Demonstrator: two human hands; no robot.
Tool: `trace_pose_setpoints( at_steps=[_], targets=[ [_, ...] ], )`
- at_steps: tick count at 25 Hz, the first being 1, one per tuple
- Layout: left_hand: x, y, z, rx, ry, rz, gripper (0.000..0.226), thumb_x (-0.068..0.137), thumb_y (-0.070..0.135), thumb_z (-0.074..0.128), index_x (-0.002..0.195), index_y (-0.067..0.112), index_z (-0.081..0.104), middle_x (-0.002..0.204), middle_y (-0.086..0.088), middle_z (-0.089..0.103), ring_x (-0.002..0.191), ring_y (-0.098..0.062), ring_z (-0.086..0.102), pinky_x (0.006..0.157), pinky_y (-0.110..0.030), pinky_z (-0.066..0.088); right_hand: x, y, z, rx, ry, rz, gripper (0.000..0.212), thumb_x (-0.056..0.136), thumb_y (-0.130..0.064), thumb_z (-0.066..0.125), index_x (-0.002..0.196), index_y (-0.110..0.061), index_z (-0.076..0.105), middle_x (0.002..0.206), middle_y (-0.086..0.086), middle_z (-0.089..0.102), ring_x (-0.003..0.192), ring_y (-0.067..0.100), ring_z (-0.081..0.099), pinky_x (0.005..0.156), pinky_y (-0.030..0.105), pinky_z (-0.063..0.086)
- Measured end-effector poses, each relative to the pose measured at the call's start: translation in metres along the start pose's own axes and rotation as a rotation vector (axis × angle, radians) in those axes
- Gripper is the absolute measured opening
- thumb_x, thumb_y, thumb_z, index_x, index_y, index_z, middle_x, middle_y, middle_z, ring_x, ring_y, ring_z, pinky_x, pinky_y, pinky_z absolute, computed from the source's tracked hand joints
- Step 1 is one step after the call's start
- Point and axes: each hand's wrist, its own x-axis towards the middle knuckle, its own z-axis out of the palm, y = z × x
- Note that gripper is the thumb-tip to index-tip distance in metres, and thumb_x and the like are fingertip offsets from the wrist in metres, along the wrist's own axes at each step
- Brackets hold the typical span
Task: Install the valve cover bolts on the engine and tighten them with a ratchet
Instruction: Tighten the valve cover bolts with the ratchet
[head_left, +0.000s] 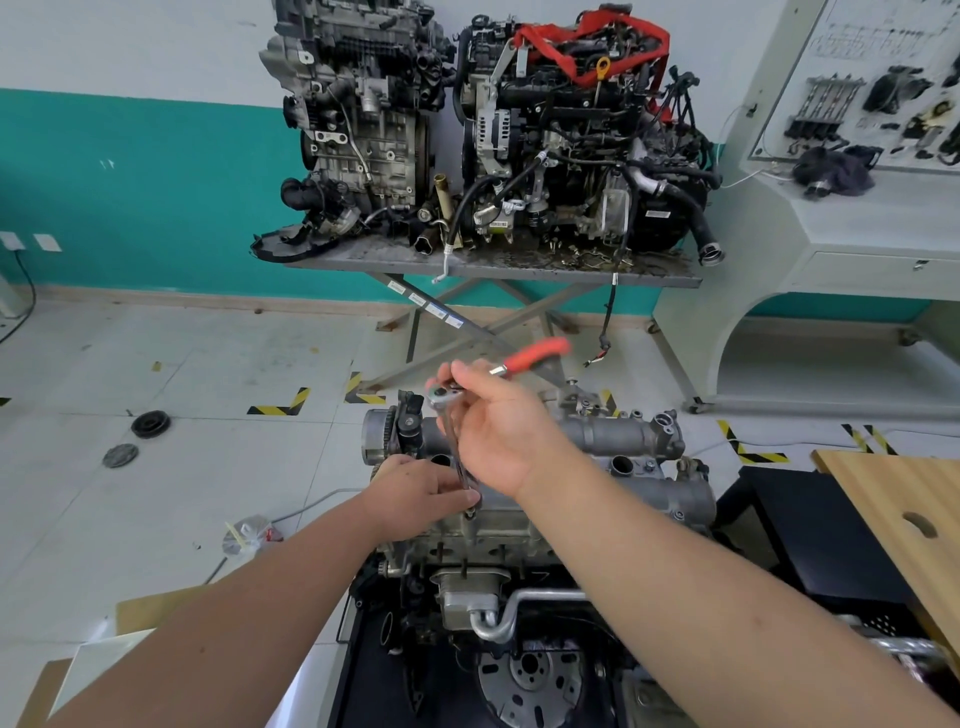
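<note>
Head cam: left hand (415, 493) pinches the extension (460, 462) low down, right over a bolt (470, 514) at the engine's (613, 467) near edge. Right hand (498, 431) grips the red-handled ratchet (530, 358) up top.

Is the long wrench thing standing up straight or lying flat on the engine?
Standing up, roughly. The ratchet has its head on top, its extension running down to the engine, steadied by the left hand.
</note>
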Motion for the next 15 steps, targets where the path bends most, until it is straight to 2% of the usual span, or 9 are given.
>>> trace_pose_setpoints(
  at_steps=[2, 4, 6, 8, 9, 10, 12, 13, 15],
  targets=[
    [0.001, 0.001, 0.000, 0.011, 0.002, -0.012, 0.040, 0.098, 0.054, 0.047, 0.062, 0.037, 0.053, 0.045, 0.018, 0.046, 0.060, 0.003, 0.050, 0.101, -0.029, 0.022, 0.003, 0.011, 0.001, -0.011, 0.044, -0.181, 0.031, 0.095, 0.000, 0.060, 0.072, -0.018, 0.050, 0.092, 0.001, 0.071, 0.092, 0.017, 0.064, 0.080, 0.028, 0.050],
    [0.004, -0.002, 0.002, 0.021, 0.022, -0.002, 0.041, 0.097, 0.052, 0.048, 0.058, 0.040, 0.052, 0.047, 0.021, 0.049, 0.061, 0.007, 0.050, 0.096, -0.028, 0.025, 0.003, 0.020, -0.006, -0.581, 0.130, -0.553, 0.017, 0.094, -0.003, 0.061, 0.093, -0.018, 0.067, 0.108, -0.001, 0.071, 0.099, 0.013, 0.065, 0.083, 0.029, 0.052],
    [0.006, -0.005, 0.004, 0.015, 0.038, 0.007, 0.036, 0.094, 0.051, 0.050, 0.060, 0.040, 0.053, 0.052, 0.020, 0.050, 0.064, 0.008, 0.049, 0.087, -0.025, 0.029, 0.004, 0.025, -0.020, -1.185, 0.113, -1.024, 0.023, 0.090, 0.004, 0.064, 0.106, -0.009, 0.074, 0.120, 0.006, 0.067, 0.112, 0.024, 0.060, 0.096, 0.039, 0.048],
    [0.008, -0.009, 0.007, -0.003, 0.063, -0.002, 0.019, 0.092, 0.048, 0.056, 0.088, 0.030, 0.063, 0.080, 0.013, 0.058, 0.078, -0.001, 0.048, 0.093, -0.029, 0.037, 0.007, 0.020, -0.027, -1.531, 0.033, -1.247, 0.025, 0.083, 0.006, 0.064, 0.102, -0.006, 0.075, 0.120, 0.010, 0.067, 0.112, 0.035, 0.058, 0.099, 0.050, 0.044],
    [0.009, -0.010, 0.008, -0.039, 0.085, -0.014, 0.036, 0.091, 0.047, 0.060, 0.109, 0.016, 0.064, 0.094, 0.006, 0.060, 0.087, -0.009, 0.048, 0.098, -0.033, 0.041, 0.009, 0.017, -0.026, -1.663, 0.012, -1.276, 0.025, 0.082, 0.001, 0.061, 0.102, -0.007, 0.074, 0.119, 0.010, 0.067, 0.111, 0.036, 0.058, 0.100, 0.052, 0.042],
    [0.008, -0.009, 0.008, -0.086, 0.087, -0.012, 0.048, 0.088, 0.048, 0.062, 0.119, 0.012, 0.062, 0.099, 0.004, 0.065, 0.087, -0.014, 0.051, 0.097, -0.035, 0.046, 0.009, 0.014, -0.024, -1.780, 0.014, -1.268, 0.025, 0.084, -0.007, 0.057, 0.104, -0.008, 0.072, 0.117, 0.009, 0.066, 0.109, 0.036, 0.058, 0.101, 0.053, 0.040],
    [0.008, -0.007, 0.007, -0.075, 0.083, -0.025, 0.057, 0.083, 0.059, 0.053, 0.106, 0.010, 0.067, 0.086, -0.002, 0.071, 0.077, -0.016, 0.060, 0.078, -0.034, 0.051, 0.006, 0.010, -0.019, -1.965, 0.053, -1.192, 0.033, 0.092, -0.028, 0.051, 0.117, -0.013, 0.066, 0.114, 0.009, 0.061, 0.102, 0.034, 0.054, 0.103, 0.052, 0.037],
    [0.008, -0.005, 0.006, -0.015, 0.065, -0.014, 0.057, 0.082, 0.063, 0.047, 0.097, 0.013, 0.069, 0.082, -0.002, 0.071, 0.075, -0.016, 0.062, 0.074, -0.031, 0.046, 0.005, 0.008, -0.019, -2.030, 0.079, -1.151, 0.040, 0.095, -0.038, 0.047, 0.125, -0.015, 0.063, 0.112, 0.009, 0.059, 0.099, 0.032, 0.052, 0.104, 0.052, 0.036],
    [0.005, -0.003, 0.004, 0.033, 0.059, -0.003, 0.037, 0.090, 0.061, 0.044, 0.080, 0.035, 0.069, 0.066, 0.013, 0.066, 0.069, -0.001, 0.059, 0.077, -0.029, 0.034, 0.004, 0.005, -0.018, -2.109, 0.098, -1.100, 0.052, 0.099, -0.049, 0.036, 0.136, -0.019, 0.055, 0.108, 0.008, 0.057, 0.096, 0.030, 0.051, 0.103, 0.050, 0.036]
  ],
)
